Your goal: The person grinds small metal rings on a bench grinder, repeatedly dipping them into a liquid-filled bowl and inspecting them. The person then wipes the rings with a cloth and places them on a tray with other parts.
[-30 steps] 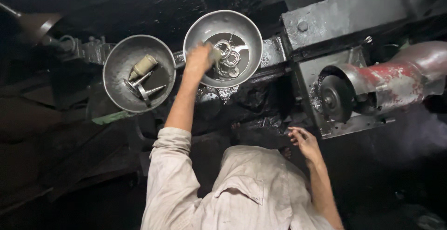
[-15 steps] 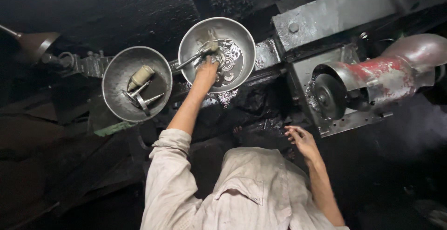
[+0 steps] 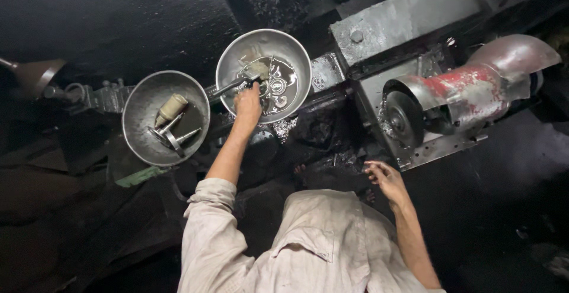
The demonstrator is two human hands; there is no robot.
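My left hand (image 3: 248, 104) reaches into the right-hand metal bowl (image 3: 294, 50) at its near rim, fingers closed around a grey metal tool (image 3: 228, 87) that lies across the rim. Small round metal parts (image 3: 275, 87) and dark liquid lie in that bowl. My right hand (image 3: 385, 177) hovers with fingers loosely spread and nothing in it, just below the base of a grinding machine (image 3: 405, 117). A light, stained shirt sleeve (image 3: 207, 234) covers my left arm to the elbow.
A second metal bowl (image 3: 137, 94) to the left holds a beige cylinder (image 3: 170, 108) and metal tools (image 3: 172, 138). The grinder has a dark wheel and a red guard (image 3: 468, 85). A funnel (image 3: 35, 75) sits at far left. Surfaces all around are black and oily.
My left hand has drawn back from the middle of the right bowl to its near rim and now grips the metal tool. My right hand has hardly moved.
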